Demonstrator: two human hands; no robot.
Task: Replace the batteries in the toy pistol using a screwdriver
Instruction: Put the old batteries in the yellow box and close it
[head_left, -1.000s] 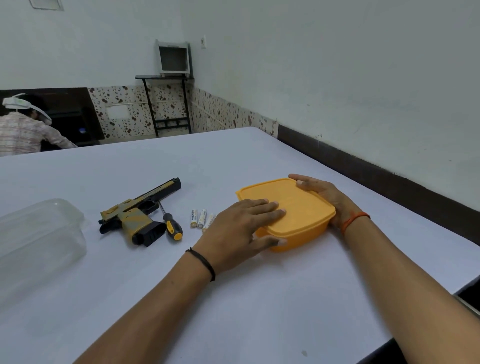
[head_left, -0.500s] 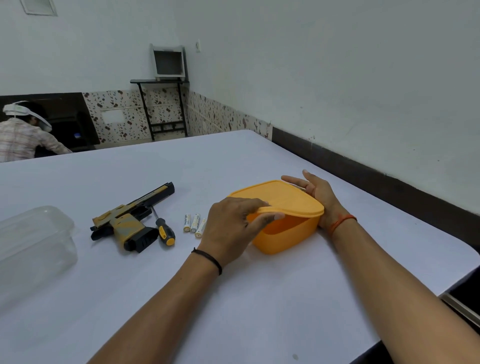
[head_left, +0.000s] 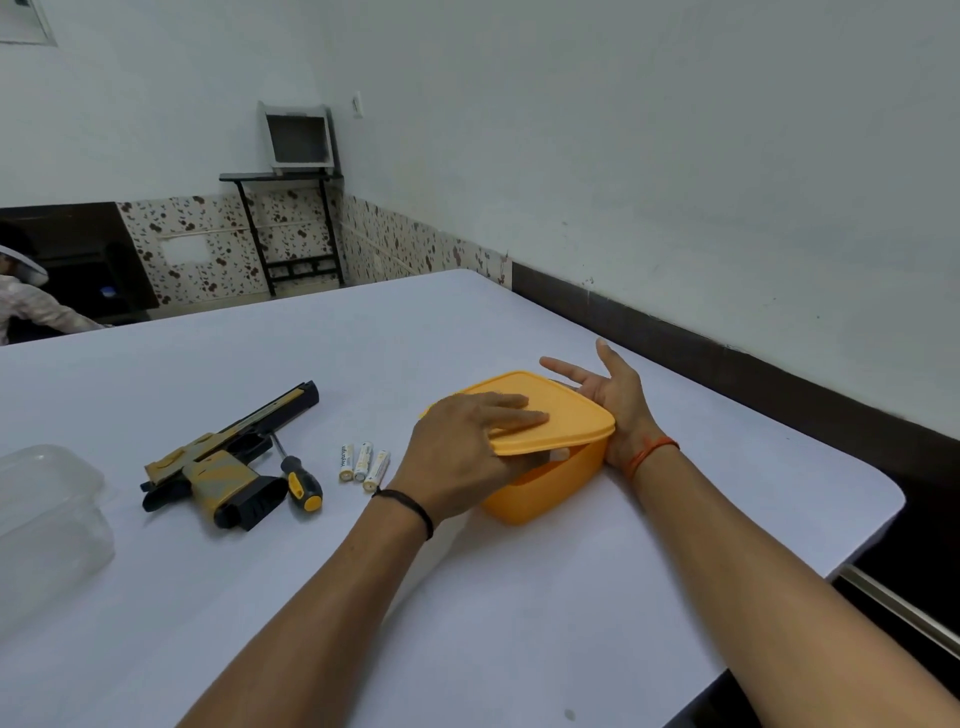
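Note:
The yellow and black toy pistol (head_left: 223, 457) lies on its side on the white table (head_left: 467, 597). A screwdriver (head_left: 298, 480) with a black and yellow handle lies just right of it. Three white batteries (head_left: 363, 461) lie side by side further right. An orange box (head_left: 545, 486) stands to their right. My left hand (head_left: 467, 447) pinches the near edge of its orange lid (head_left: 566, 415), fingers on top and thumb underneath, and the lid is tilted up at the front. My right hand (head_left: 608, 389) rests against the box's far right side with straight fingers.
A clear plastic container (head_left: 47, 514) sits at the table's left edge. The table's right corner is close to the box. Another person sits at the far left. A black stand with a grey box is against the back wall.
My left hand has lifted the front edge of the orange lid off the box. My right hand moved from the lid's back edge to the side, fingers spread.

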